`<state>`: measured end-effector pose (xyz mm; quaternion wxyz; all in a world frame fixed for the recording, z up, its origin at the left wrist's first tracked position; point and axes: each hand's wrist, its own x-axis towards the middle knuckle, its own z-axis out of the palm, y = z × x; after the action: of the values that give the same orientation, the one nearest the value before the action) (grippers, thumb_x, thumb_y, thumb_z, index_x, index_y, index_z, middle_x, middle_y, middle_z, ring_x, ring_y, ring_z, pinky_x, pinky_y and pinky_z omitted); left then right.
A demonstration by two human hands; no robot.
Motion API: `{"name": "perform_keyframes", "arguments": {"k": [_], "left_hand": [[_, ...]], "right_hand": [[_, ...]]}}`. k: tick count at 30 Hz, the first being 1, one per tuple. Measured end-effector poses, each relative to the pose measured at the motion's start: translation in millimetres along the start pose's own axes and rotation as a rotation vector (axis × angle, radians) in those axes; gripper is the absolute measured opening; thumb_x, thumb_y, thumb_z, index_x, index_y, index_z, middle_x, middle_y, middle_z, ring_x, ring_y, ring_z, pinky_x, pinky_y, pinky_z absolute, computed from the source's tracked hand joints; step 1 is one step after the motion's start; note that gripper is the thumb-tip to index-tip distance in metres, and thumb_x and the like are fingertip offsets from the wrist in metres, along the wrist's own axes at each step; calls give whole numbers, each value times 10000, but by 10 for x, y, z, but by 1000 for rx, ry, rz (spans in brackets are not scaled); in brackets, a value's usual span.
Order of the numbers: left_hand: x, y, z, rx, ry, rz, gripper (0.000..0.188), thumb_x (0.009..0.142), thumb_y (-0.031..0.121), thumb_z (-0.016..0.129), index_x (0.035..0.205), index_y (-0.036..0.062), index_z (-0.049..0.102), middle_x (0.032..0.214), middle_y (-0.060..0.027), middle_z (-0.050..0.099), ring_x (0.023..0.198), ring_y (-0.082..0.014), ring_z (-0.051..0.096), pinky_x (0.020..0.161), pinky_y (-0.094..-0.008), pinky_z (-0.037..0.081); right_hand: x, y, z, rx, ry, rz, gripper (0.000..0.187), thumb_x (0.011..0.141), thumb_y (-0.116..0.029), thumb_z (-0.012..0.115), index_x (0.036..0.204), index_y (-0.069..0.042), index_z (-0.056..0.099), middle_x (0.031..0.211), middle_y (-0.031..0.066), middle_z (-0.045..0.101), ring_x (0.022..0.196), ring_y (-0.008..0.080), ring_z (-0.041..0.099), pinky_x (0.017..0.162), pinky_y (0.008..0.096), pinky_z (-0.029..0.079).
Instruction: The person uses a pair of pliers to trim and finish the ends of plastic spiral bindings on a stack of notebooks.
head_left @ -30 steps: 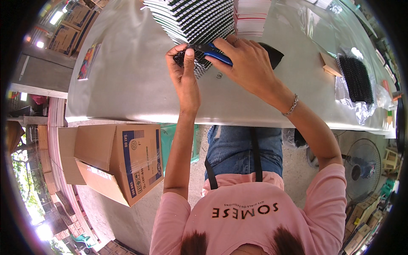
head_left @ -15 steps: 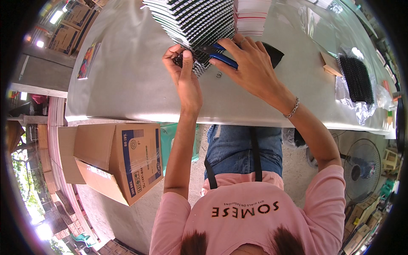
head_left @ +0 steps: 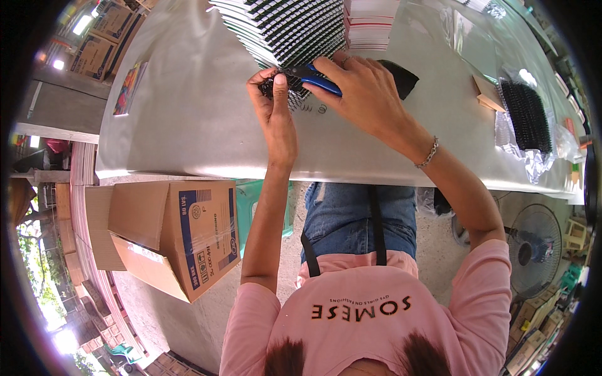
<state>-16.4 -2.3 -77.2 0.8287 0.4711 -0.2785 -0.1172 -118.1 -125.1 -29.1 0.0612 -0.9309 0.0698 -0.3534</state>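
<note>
A stack of spiral-bound notebooks with black coils stands on the table in front of me. My left hand is closed at the stack's near corner, thumb and fingers gripping black spiral coil. Blue-handled cutting pliers are in my right hand, fingers wrapped over the handles. Their dark jaws reach the coil beside my left thumb; whether they are closed on the wire is too small to tell. Short snipped coil pieces lie on the table just below the jaws.
Beyond my right hand are a black flat piece and a red-edged paper stack. Black coils in clear plastic and a small cardboard piece sit on the right of the table. An open carton stands below its left edge.
Both hands have shifted slightly, the left a little rightward and the right with the pliers a little leftward. Another coil snippet now lies beside the earlier one on the table.
</note>
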Motion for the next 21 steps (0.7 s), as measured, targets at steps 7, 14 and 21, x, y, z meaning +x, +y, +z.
{"name": "perform_keyframes", "arguments": {"k": [7, 14, 21], "left_hand": [[22, 31, -15, -73, 76, -53, 209, 1079, 234, 504, 1226, 87, 477, 1126, -42, 546, 1064, -139, 522, 993, -354, 418], [-20, 68, 57, -131, 87, -11, 247, 1041, 143, 574, 1257, 98, 461, 1126, -9, 532, 1073, -95, 489, 977, -281, 377], [-42, 21, -27, -67, -17, 1, 249, 1025, 63, 575, 1256, 94, 490, 1153, -29, 577, 1074, -106, 520, 987, -297, 398]], "right_hand": [[-57, -54, -70, 103, -138, 152, 375, 927, -436, 678, 1057, -90, 617, 858, 120, 709, 706, 308, 717, 571, 457, 556], [-154, 48, -10, 15, -14, 38, 427, 902, -438, 712, 1138, -94, 620, 1042, 189, 667, 944, 336, 649, 811, 463, 481], [-112, 19, 53, 26, 28, -10, 440, 898, -427, 718, 1164, -88, 627, 1068, 195, 666, 957, 337, 640, 816, 461, 478]]}}
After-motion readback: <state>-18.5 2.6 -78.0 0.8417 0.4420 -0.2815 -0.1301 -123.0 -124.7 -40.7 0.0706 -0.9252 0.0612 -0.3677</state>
